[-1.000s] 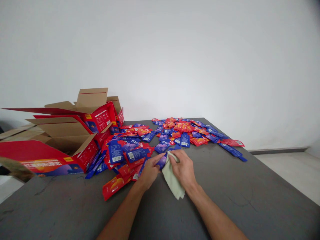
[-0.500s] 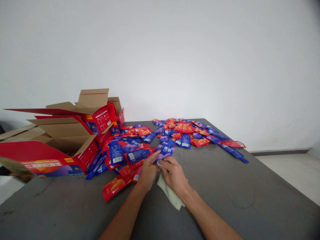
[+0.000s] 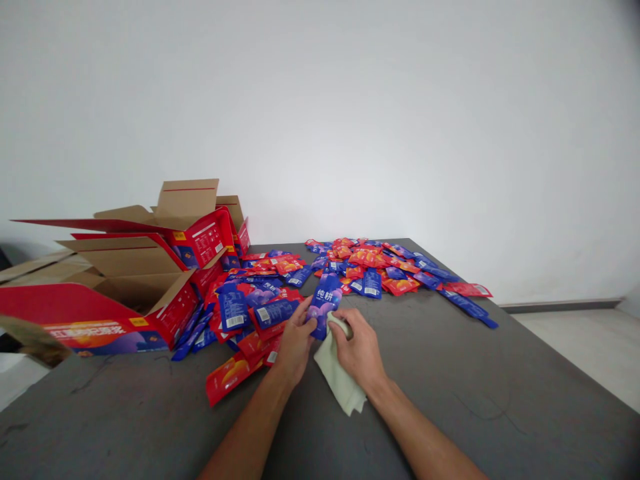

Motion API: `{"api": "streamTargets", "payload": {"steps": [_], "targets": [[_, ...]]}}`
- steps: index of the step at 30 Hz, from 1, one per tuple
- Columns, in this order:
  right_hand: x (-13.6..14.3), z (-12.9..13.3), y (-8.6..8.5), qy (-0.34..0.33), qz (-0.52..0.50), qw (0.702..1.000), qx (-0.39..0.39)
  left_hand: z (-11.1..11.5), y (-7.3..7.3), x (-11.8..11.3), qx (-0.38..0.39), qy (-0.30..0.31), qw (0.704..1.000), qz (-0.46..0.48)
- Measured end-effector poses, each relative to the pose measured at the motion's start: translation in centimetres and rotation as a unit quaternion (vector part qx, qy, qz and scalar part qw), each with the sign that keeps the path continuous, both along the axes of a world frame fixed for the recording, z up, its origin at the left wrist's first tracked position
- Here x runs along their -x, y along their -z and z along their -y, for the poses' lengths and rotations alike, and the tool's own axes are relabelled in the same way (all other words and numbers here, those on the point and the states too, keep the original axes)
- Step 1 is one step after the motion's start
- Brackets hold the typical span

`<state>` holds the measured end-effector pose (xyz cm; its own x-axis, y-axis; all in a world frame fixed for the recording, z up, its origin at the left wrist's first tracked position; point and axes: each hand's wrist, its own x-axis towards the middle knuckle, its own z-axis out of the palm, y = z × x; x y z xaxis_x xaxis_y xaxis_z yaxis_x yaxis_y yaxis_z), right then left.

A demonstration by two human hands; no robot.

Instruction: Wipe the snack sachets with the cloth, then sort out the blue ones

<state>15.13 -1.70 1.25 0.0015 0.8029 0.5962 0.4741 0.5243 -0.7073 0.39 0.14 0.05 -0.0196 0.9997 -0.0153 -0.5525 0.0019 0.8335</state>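
One blue pouch [image 3: 324, 300], right here between my two hands, tilted, its white lettering toward me! My left hand [image 3: 297, 337] grips its lower left edge; my right hand [image 3: 359, 343] pinches one pale cloth [image 3: 340, 380] at its lower right side, the loose end hanging over the one grey table [image 3: 440, 387]. Two heaps of red and blue pouches, too jumbled to count: the left heap [image 3: 273, 310] just beside my left hand, the right heap [image 3: 370, 260] farther out. Over at far left, at least three red boxes [image 3: 107, 327], flaps open!

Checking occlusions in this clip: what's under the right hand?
A pale cloth, gripped by the right hand, its loose end showing. The hand covers the rest, so that cannot be seen.
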Motion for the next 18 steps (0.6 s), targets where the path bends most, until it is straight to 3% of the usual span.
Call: {"api": "streamTargets", "payload": {"steps": [8,15,18], "targets": [[0.7,0.8,-0.2,-0.067,-0.021,0.997,-0.02,-0.2,0.3,0.1,-0.026,0.025,0.994,-0.105],[1.5,0.7,0.8,-0.121,0.043,0.991,-0.025,0.3,0.0,-1.1,-0.056,0.037,0.998,0.003],[1.4,0.6,0.9,-0.103,0.074,0.992,-0.024,0.2,0.3,-1.2,-0.037,0.065,0.997,0.017]]}}
